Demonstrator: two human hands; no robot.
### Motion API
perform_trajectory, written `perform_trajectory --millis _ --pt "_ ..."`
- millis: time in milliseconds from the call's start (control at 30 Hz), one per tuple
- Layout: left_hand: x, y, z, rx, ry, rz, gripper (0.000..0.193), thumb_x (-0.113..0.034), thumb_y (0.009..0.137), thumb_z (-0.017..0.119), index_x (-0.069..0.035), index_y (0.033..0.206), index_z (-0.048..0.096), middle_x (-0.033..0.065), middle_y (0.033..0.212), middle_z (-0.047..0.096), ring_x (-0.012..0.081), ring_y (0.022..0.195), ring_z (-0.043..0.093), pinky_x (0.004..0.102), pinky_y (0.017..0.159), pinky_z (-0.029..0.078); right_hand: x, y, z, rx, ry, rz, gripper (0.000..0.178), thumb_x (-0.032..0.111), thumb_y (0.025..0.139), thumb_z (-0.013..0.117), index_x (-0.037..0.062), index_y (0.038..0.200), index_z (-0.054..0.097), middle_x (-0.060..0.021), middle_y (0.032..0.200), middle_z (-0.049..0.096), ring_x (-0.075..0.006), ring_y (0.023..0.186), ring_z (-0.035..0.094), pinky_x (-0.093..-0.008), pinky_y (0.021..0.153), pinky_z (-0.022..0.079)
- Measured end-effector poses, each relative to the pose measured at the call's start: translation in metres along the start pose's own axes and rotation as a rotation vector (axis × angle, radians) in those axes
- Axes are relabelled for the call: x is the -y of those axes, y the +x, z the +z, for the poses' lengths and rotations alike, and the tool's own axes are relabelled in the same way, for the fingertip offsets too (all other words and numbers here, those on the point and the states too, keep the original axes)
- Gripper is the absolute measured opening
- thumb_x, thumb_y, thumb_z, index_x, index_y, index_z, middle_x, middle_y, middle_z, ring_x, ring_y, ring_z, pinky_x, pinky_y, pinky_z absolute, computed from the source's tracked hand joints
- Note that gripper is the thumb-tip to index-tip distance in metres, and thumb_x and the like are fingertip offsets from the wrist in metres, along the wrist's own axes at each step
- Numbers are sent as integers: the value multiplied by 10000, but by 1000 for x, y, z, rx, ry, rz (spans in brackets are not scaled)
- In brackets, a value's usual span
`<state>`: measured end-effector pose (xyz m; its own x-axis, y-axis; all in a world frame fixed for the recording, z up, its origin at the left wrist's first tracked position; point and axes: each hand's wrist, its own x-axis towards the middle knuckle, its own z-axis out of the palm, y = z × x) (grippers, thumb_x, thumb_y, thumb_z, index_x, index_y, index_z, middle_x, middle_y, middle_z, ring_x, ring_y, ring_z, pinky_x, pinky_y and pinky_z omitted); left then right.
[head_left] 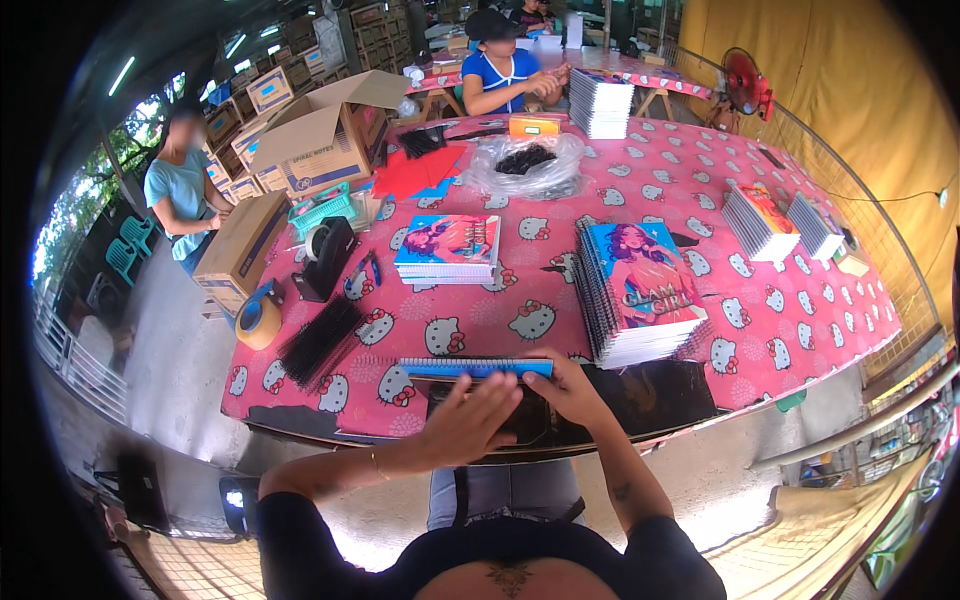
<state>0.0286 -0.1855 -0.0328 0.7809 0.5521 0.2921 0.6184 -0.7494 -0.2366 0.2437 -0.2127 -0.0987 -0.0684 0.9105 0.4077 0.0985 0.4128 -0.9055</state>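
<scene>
My right grip (572, 392) was clamped on the right end of a blue spiral notebook (450, 368), thumb on the near side, the other fingers partly hidden by it. My left grip (470, 418) had hold of nothing: its fingers were straight and spread, tips at the notebook's near edge around the middle, though whether they pressed on it I could not tell. The notebook lay just beyond both hands, by the near edge of the pink-covered surface (850, 310). Its long axis ran across me from left to right, coiled side away from me; from my right grip nearly all its length reached leftward, so my left hand was nearer the free end.

Off to the left lay a bundle of black binding coils (320, 340), with a roll of tan tape (260, 318) past it. A tall stack of notebooks (640, 270) stood to the right, a lower stack (450, 245) ahead.

Of the containers, a closed brown carton (240, 250) stood at the left; near it, a teal basket (322, 210) held things I could not make out. Farther ahead, a clear plastic bag (482, 175) held black coils (525, 160). Beyond the basket, a large carton (335, 145) had its flaps raised, its inside hidden.
</scene>
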Motion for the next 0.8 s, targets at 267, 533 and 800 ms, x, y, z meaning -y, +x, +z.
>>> perform_trajectory --millis 267,533,800 --pt "-3 -18 39 -238 -52 202 835 -577 967 513 60 1493 397 261 1569 382 396 1489 324 641 1181 176 15 2 -6 138 -149 156 257 136 963 675 27 1196 685 -43 758 606 -81 651 478 -291 587 422" --pt "-8 0 15 -73 -101 134 855 -572 885 626 -2 1494 436 181 1574 411 320 1482 358 567 1163 286 19 4 -1 137 -114 100 229 120 945 683 10 1146 674 -94 778 641 -135 627 505 -322 580 434" --pt "-10 16 1 -286 -447 -20 503 -342 931 688 -29 1314 598 156 1331 619 303 1277 568 588 1190 215 24 3 -8 117 -201 100 247 113 926 712 -9 1137 673 -142 893 695 -163 720 620 -330 667 499"
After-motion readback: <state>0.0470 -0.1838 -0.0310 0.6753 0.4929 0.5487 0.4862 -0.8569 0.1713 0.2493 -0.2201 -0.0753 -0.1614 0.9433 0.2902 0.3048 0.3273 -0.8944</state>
